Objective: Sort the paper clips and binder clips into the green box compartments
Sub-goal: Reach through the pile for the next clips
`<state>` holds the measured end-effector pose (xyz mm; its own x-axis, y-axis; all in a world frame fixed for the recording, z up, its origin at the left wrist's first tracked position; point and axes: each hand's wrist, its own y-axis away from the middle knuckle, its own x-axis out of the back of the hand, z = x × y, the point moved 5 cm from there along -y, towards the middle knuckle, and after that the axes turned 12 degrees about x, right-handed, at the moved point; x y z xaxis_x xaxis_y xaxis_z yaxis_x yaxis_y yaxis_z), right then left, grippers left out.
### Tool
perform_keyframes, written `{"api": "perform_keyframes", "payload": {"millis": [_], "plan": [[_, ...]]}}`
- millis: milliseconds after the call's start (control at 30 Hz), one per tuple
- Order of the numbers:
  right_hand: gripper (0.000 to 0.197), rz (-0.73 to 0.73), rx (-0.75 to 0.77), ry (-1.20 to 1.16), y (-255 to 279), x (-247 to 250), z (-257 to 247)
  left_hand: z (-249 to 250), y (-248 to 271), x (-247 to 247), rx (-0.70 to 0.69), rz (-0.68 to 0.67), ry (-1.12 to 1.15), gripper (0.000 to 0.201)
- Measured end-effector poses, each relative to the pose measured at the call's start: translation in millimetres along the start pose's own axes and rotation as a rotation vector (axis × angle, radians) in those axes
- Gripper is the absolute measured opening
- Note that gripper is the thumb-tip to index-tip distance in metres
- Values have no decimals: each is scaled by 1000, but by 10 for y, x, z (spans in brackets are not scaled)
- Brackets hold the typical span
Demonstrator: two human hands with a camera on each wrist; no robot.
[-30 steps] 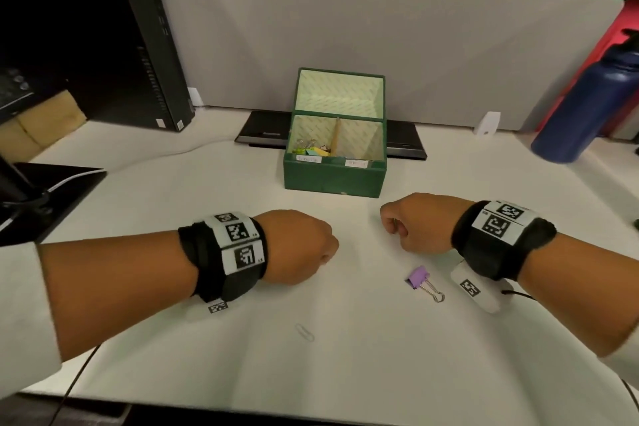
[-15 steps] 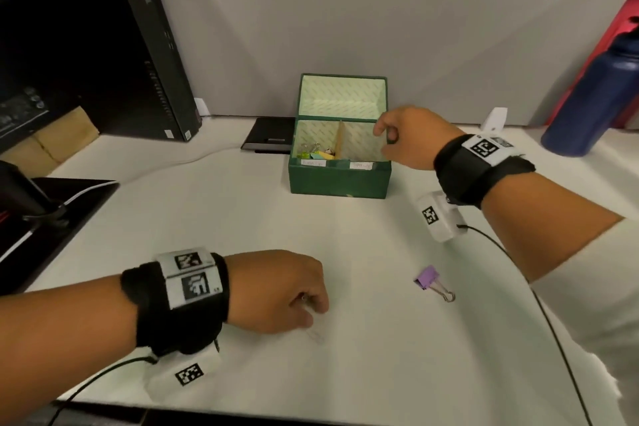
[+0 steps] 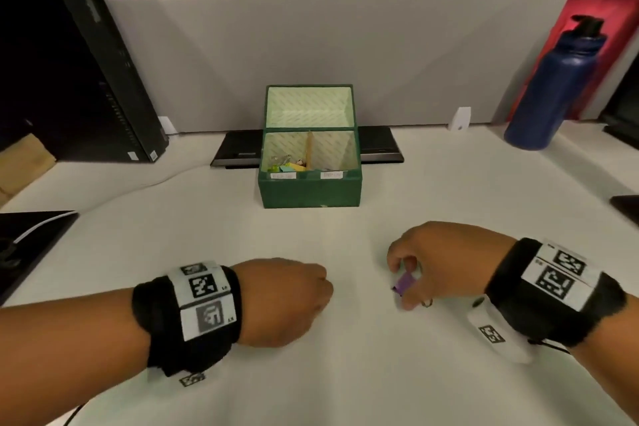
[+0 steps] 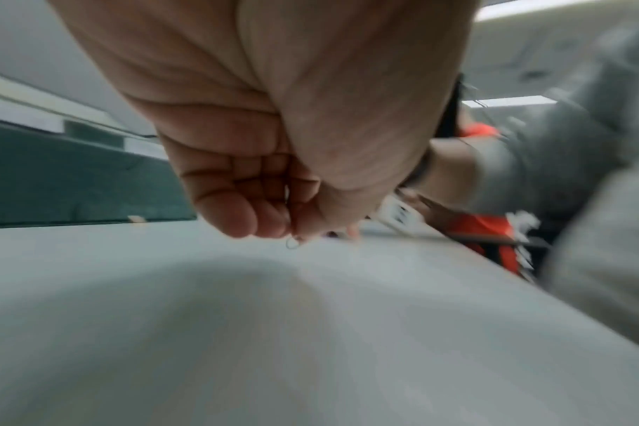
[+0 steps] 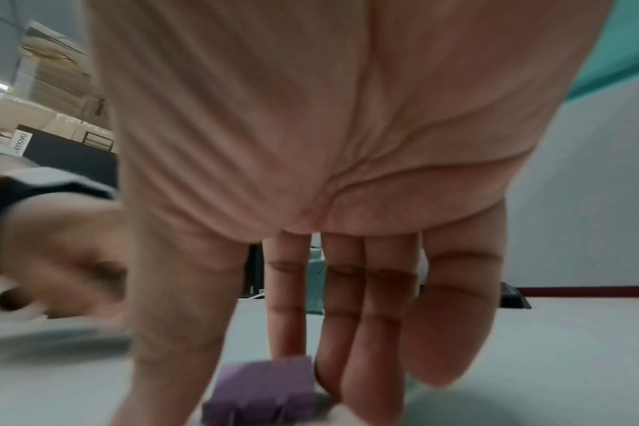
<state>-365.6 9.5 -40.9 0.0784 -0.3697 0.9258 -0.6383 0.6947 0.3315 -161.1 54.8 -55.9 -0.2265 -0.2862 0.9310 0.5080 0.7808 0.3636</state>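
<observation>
Desk (image 3: 345, 373) carries the green box (image 3: 310, 191) at the back, lid up, with colourful clips in its left compartment and the right one's contents hidden from view. Nearer, the right hand (image 3: 439, 261) has its grip pinched around the purple binder clip (image 3: 405, 282) just off the surface, so the pick-up is in hand and next comes a carry to the matching compartment. Only the left wrist view shows the left hand (image 4: 274, 138) curled on a thin wire paper clip (image 4: 292, 243).
</observation>
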Motion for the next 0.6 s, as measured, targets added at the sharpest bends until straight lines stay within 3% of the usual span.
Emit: {"api": "perform_keyframes", "payload": {"millis": [133,233,433,600], "plan": [[32,19,8,-50,-10,-99,18,-418,-551,844,179,315,201,17],[23,65,16,-40,9,-103,8,-692,-883,1284,325,460,268,18],[22,104,38,-45,-4,-121,-21,-985,-1179,1250,409,353,388,45],[18,144,47,-60,-7,-157,2,-1405,-841,1114,527,490,346,27]]}}
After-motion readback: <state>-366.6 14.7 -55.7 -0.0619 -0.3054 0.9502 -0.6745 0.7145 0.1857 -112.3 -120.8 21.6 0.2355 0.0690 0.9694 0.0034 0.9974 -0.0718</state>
